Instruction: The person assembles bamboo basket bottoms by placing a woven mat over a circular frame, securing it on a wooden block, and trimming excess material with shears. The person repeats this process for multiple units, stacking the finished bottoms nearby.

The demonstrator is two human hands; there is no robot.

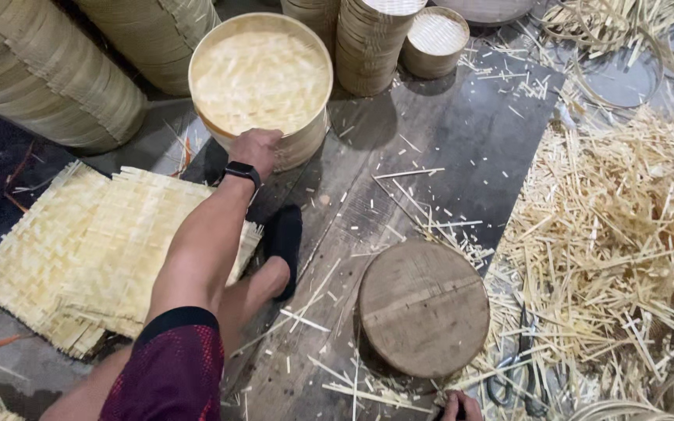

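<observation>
My left hand (pixel 255 148), with a black watch on the wrist, grips the near rim of a round bamboo steamer basket (pixel 306 144) whose bottom is woven of pale strips. The basket stands on the dark wooden floor. Only the top of my right hand (pixel 459 406) shows at the bottom edge, just below a round wooden block (pixel 423 308). Its fingers are curled near a small dark object, and what it holds is hidden. My foot in a black sock (pixel 284 242) rests between the basket and the block.
Flat woven bamboo mats (pixel 87 249) lie at the left. Stacks of bamboo hoops (pixel 48 78) and finished baskets (pixel 372 47) line the back. A deep heap of bamboo offcuts (pixel 618 234) fills the right, with dark scissors (pixel 509 382) near the block.
</observation>
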